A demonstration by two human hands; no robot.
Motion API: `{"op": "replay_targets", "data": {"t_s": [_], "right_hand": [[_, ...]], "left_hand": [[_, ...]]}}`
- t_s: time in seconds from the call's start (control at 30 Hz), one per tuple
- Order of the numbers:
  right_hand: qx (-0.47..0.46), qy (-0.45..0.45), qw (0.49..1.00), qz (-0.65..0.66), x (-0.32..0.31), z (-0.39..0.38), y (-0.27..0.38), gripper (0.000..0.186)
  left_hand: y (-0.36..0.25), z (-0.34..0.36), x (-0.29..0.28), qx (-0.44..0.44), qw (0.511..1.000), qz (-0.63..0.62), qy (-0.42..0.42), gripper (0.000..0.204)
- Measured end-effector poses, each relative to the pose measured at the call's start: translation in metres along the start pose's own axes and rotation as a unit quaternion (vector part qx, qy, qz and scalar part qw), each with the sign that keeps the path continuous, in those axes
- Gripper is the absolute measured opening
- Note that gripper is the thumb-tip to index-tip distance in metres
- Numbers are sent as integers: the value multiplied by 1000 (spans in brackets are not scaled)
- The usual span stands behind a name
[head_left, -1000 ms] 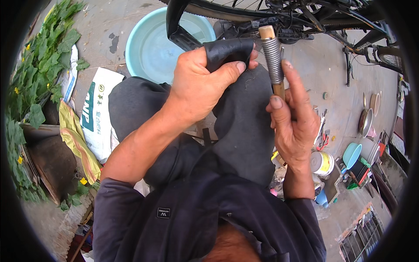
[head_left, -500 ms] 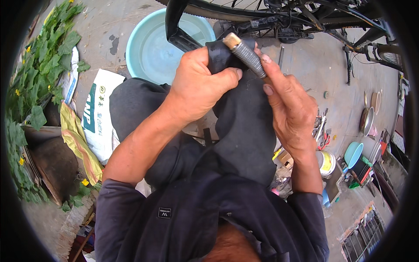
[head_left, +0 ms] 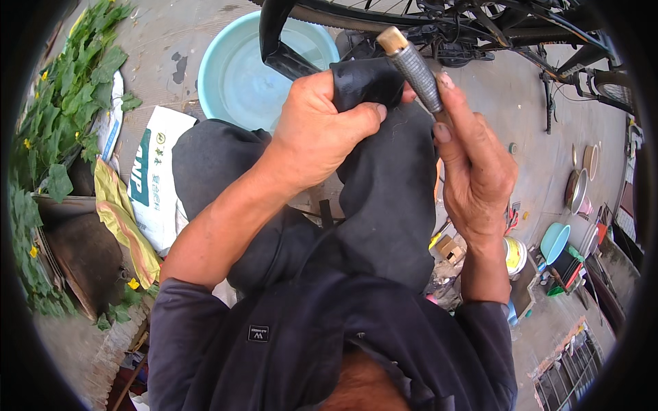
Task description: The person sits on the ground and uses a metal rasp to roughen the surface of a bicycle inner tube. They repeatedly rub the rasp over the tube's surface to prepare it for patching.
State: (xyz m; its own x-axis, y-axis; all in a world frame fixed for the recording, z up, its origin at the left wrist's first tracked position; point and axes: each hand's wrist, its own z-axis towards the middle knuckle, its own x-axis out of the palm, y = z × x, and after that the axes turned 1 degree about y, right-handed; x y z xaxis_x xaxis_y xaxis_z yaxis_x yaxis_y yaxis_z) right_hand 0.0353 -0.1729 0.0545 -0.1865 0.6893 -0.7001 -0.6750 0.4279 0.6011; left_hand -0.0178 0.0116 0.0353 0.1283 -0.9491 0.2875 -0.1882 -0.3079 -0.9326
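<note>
My left hand (head_left: pixel 317 133) is closed around a stretch of black rubber inner tube (head_left: pixel 367 81), its thumb pressed along the near side. From there the tube runs over the basin's rim and up toward the bicycle wheel. Between the thumb and fingers of my right hand (head_left: pixel 476 161) is a short cylindrical rasp (head_left: pixel 419 77), with a rough grey metal sleeve around a wooden core. It tilts up to the left, just right of the held tube. Whether rasp and tube touch, I cannot tell. Both hands are above my dark-trousered knees.
A light-blue basin (head_left: pixel 229 75) of water stands beyond my left hand. An upturned bicycle (head_left: pixel 473 31) fills the far right. Leafy plants (head_left: pixel 68 103) and a white sack (head_left: pixel 161 178) lie to the left. Tools, a white bucket (head_left: pixel 515 255) and a small blue bowl (head_left: pixel 554 241) are at right.
My right hand has shifted right with the rasp, whose wooden end is now farther up and right. The left hand keeps its hold on the tube, almost unmoved.
</note>
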Motion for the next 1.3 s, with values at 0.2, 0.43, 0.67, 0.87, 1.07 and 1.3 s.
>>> {"op": "replay_targets", "data": {"t_s": [0.2, 0.43, 0.67, 0.87, 1.07, 1.3], "right_hand": [[9, 72, 997, -41, -7, -4, -3, 52], [196, 15, 972, 127, -10, 0, 14, 42], [274, 35, 937, 214, -15, -7, 34, 44], [238, 45, 957, 159, -6, -12, 46, 43], [154, 37, 984, 76, -7, -16, 50, 45], [115, 48, 992, 34, -13, -16, 48, 43]], "left_hand": [[3, 4, -3, 16, 999, -42, 13, 35], [12, 3, 8, 94, 996, 4, -7, 30], [13, -2, 12, 144, 978, 149, -36, 22], [12, -3, 15, 211, 951, 222, -45, 21], [15, -1, 15, 261, 927, 262, -59, 27], [17, -2, 14, 277, 913, 293, -64, 29]]}}
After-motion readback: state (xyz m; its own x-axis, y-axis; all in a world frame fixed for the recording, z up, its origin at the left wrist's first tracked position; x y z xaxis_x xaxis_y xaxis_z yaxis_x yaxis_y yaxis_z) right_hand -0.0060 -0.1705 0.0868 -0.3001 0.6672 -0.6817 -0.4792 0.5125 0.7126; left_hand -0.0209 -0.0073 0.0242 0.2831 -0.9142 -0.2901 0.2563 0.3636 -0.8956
